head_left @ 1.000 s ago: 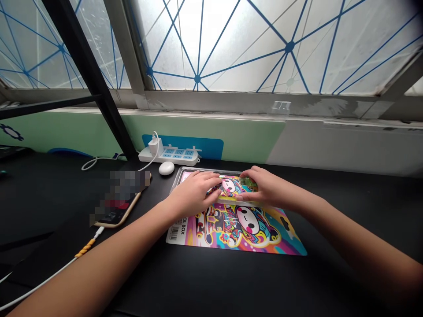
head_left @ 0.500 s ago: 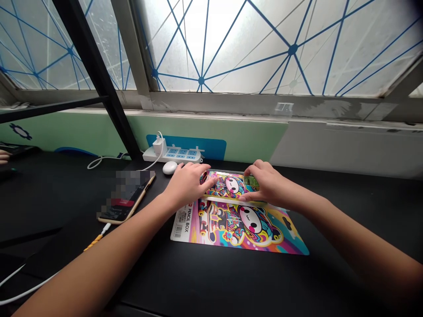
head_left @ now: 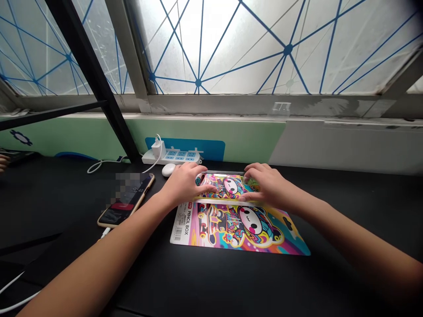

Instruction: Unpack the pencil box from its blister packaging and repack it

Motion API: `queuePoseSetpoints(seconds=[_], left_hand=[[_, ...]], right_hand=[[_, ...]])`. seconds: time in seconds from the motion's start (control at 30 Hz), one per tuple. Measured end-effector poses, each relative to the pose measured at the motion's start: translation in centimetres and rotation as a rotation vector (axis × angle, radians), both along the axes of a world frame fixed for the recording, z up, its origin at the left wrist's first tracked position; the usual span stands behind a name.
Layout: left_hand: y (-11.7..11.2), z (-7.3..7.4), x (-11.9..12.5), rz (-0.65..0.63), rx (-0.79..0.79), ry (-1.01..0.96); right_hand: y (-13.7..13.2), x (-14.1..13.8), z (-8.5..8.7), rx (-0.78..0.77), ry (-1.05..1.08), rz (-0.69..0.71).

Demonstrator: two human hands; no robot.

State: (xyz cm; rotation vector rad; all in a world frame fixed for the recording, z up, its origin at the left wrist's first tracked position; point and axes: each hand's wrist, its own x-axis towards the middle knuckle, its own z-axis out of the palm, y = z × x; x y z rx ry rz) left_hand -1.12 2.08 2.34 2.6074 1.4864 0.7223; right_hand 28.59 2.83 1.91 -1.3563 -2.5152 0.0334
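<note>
A colourful cartoon-printed pencil box [head_left: 228,187] lies on the black table [head_left: 346,207], just beyond a flat printed card [head_left: 238,224] marked "PENCIL BOX". My left hand [head_left: 185,182] grips the box's left end, fingers curled over its top. My right hand [head_left: 267,182] holds the right end the same way, fingers bent over the edge. The box rests low on the table, partly over a clear plastic tray whose edge shows behind it.
A phone [head_left: 127,200] with a cable lies left of the card. A white earbud case [head_left: 168,169] and a white power strip [head_left: 172,155] with a charger sit by the wall. Another person's fingers [head_left: 2,162] show at the far left edge.
My left hand slid from the top of the box to its left end, uncovering the printed lid. The right hand stayed at the right end.
</note>
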Motion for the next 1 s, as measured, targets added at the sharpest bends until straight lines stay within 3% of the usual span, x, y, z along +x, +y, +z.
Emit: queuePoseSetpoints(seconds=[0.17, 0.27, 0.47, 0.7, 0.87, 1.0], left_hand=[[-0.1, 0.0, 0.2, 0.005, 0.198, 0.079], [-0.2, 0.0, 0.2, 0.005, 0.237, 0.094], [-0.3, 0.0, 0.2, -0.023, 0.297, 0.066], [-0.7, 0.1, 0.4, -0.092, 0.571, 0.069], [-1.9, 2.1, 0.2, -0.114, 0.7, 0.04], [-5.2, 4.0, -0.9, -0.196, 0.63, 0.074]], right_hand=[[-0.5, -0.5, 0.9, 0.16, -0.022, 0.053], [-0.8, -0.6, 1.5, 0.206, -0.036, 0.089], [-1.0, -0.1, 2.2, 0.16, 0.071, 0.06], [-1.2, 0.2, 2.7, 0.101, 0.031, 0.016], [-2.8, -0.3, 3.9, 0.395, 0.033, 0.053], [-6.3, 0.2, 3.7, 0.55, 0.133, 0.144]])
